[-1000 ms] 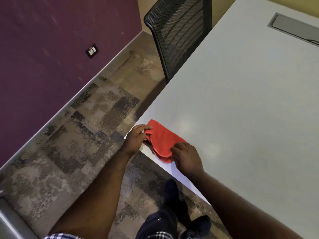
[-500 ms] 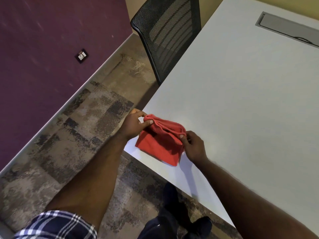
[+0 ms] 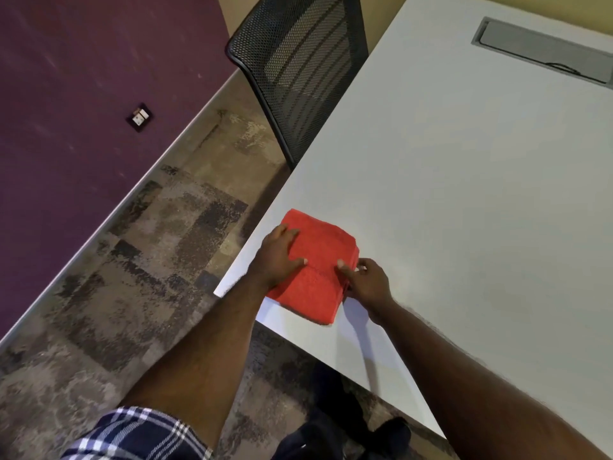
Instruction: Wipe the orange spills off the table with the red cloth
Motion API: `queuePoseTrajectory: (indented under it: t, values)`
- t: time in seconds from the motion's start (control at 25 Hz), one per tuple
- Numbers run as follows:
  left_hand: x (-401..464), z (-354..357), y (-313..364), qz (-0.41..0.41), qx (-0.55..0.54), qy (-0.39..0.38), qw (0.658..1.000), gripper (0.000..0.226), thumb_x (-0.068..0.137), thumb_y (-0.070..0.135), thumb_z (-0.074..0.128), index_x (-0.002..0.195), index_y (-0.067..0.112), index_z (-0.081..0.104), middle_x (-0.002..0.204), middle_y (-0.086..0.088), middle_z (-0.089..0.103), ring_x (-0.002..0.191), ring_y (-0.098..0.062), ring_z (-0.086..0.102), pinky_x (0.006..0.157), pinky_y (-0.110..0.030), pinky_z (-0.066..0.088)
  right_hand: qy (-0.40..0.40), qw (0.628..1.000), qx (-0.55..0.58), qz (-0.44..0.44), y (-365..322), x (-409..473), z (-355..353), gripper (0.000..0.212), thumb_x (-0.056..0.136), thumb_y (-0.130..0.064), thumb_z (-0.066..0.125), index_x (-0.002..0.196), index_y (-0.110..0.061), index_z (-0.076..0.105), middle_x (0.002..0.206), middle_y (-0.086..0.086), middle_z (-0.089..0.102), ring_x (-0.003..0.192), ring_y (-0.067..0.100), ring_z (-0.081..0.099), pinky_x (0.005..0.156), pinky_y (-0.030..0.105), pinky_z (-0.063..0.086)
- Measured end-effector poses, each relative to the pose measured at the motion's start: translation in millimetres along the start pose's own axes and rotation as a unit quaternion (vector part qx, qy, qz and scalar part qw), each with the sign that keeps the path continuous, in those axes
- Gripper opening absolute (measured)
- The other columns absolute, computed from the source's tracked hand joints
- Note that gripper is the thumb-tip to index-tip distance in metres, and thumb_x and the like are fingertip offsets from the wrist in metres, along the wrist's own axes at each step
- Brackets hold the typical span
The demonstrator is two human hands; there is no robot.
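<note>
So the red cloth [image 3: 316, 270] is folded into a neat rectangle, lying flat right at the near-left corner of the white worktop [image 3: 464, 194]. Left hand [image 3: 277, 257] rests on it with fingers spread flat, not gripping anything. Right hand [image 3: 368, 282] pinches the cloth's right edge, grip clamped on the fold. A black mesh chair [image 3: 298, 61] sits along the worktop's left edge.
</note>
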State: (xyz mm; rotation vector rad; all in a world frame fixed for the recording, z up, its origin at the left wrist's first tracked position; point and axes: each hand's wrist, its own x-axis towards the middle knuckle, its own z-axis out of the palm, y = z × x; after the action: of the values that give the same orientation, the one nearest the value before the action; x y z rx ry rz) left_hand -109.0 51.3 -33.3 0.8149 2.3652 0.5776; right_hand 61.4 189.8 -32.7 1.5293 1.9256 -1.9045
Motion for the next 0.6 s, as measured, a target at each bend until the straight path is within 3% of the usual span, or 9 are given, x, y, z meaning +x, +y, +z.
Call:
queuePoseTrajectory:
  t: [0.08, 0.16, 0.36, 0.48, 0.6]
  values:
    - [-4.5, 10.1, -3.0, 0.019, 0.086, -0.051, 0.995, 0.101, 0.078, 0.051, 0.075, 0.158, 0.024, 0.019, 0.168, -0.007, 0.004, 0.153, -0.031, 0.011, 0.12, -0.053, 0.017, 0.005, 0.999, -0.031, -0.01, 7.2, -3.9, 3.6, 0.041, 0.084, -0.033, 0.07, 0.112, -0.008, 0.054, 0.106, 0.017, 0.067, 0.08, 0.031, 0.071, 0.076, 0.05, 0.059]
    - [-7.9, 17.6, -4.7, 0.032, 0.159, -0.089, 0.983, 0.113, 0.076, 0.061, 0.072, 0.16, 0.026, 0.005, 0.168, -0.007, -0.01, 0.154, -0.032, -0.003, 0.12, -0.057, 0.007, -0.001, 0.999, -0.042, -0.016, 10.5, -9.9, 7.2, 0.039, 0.086, -0.024, 0.068, 0.116, -0.007, 0.05, 0.106, 0.018, 0.066, 0.078, 0.031, 0.071, 0.075, 0.051, 0.059]
    - [-12.2, 4.0, 10.5, 0.041, 0.207, -0.098, 0.973, 0.108, 0.08, 0.069, 0.062, 0.159, 0.028, -0.001, 0.168, -0.006, -0.01, 0.154, -0.031, -0.005, 0.119, -0.059, 0.004, 0.025, 0.999, -0.019, -0.032, 7.0, -27.3, -8.5, 0.065, 0.086, -0.041, 0.069, 0.135, -0.015, 0.036, 0.093, 0.011, 0.069, 0.078, 0.025, 0.071, 0.083, 0.047, 0.057]
    - [-13.2, -12.7, 39.6, 0.058, 0.184, -0.065, 0.979, 0.093, 0.088, 0.061, 0.059, 0.159, 0.029, 0.008, 0.169, -0.002, -0.004, 0.155, -0.025, -0.002, 0.12, -0.055, 0.005, 0.06, 0.992, -0.08, -0.083, -0.2, -41.7, -49.7, 0.06, 0.087, -0.045, 0.065, 0.134, -0.017, 0.042, 0.093, 0.003, 0.067, 0.091, 0.026, 0.068, 0.09, 0.044, 0.052]
    - [-21.2, -18.0, 95.1, 0.132, 0.174, -0.031, 0.975, 0.082, 0.091, 0.049, 0.061, 0.158, 0.03, 0.017, 0.169, 0.001, 0.007, 0.155, -0.022, 0.005, 0.122, -0.048, 0.006, 0.08, 0.97, -0.175, -0.149, -3.9, -60.6, -110.8, 0.056, 0.087, -0.045, 0.064, 0.134, -0.019, 0.045, 0.109, 0.002, 0.065, 0.1, 0.022, 0.065, 0.09, 0.038, 0.05]
